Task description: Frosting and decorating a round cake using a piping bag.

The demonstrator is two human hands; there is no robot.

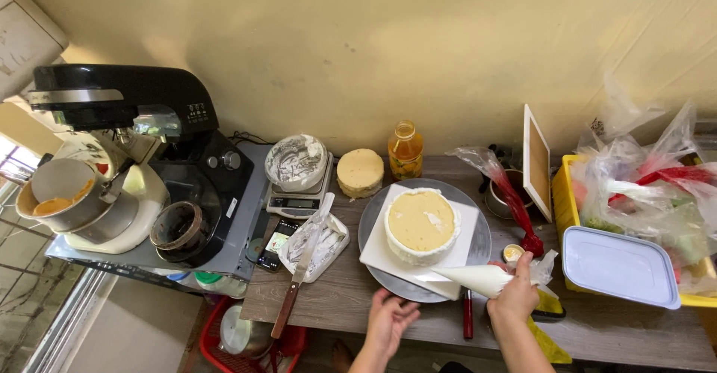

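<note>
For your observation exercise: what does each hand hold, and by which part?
The right hand grips a white piping bag by its wide rear end. The left hand holds nothing.

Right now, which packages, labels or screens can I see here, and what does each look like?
Kitchen scale: left of the cake, grey, narrow dark display.
Phone: below the scale, black, screen lit.
Bottle: by the wall, orange liquid, patterned label.
Plastic box: right, pale translucent lid.
Mixer: far left, black, small button panel.

My piping bag point(476, 277) is a white cone full of cream, lying almost level with its tip aimed left at the cake point(421, 224). That cake is round and pale yellow, its side cream-coated, sitting on a white square board point(379, 252) atop the grey turntable point(482, 244).
</note>
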